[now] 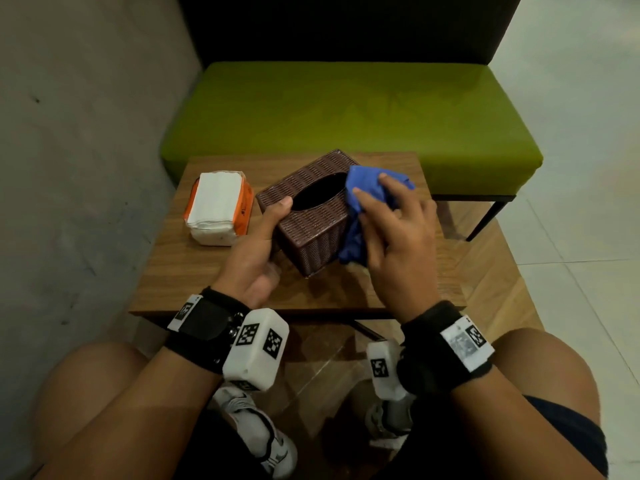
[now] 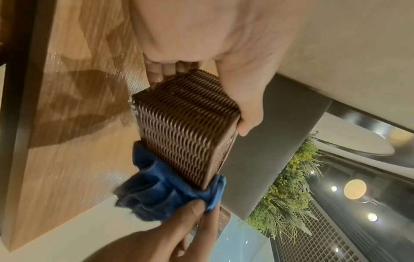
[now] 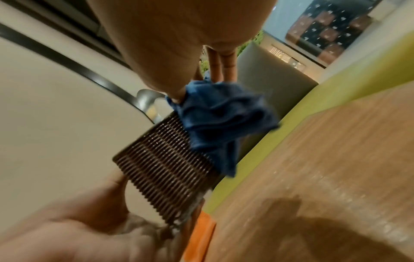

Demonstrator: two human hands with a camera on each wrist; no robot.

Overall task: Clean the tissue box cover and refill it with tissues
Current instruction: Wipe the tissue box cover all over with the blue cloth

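A brown woven tissue box cover [image 1: 311,223] [image 2: 186,127] [image 3: 165,170] stands on the small wooden table [image 1: 194,271], its oval slot facing up. My left hand [image 1: 263,237] [image 2: 224,70] grips its near left corner, with the thumb on top beside the slot and the fingers down the side. My right hand [image 1: 388,216] [image 3: 179,58] holds a crumpled blue cloth [image 1: 363,199] [image 2: 161,195] [image 3: 219,120] against the cover's right end, where it drapes over the top edge and down the side. A pack of white tissues in orange wrap [image 1: 218,207] lies to the left of the cover.
A green cushioned bench [image 1: 346,119] with a dark backrest stands just behind the table. A grey wall [image 1: 76,133] closes the left side. Pale tiled floor [image 1: 571,168] lies to the right. My knees and shoes are below the table's near edge.
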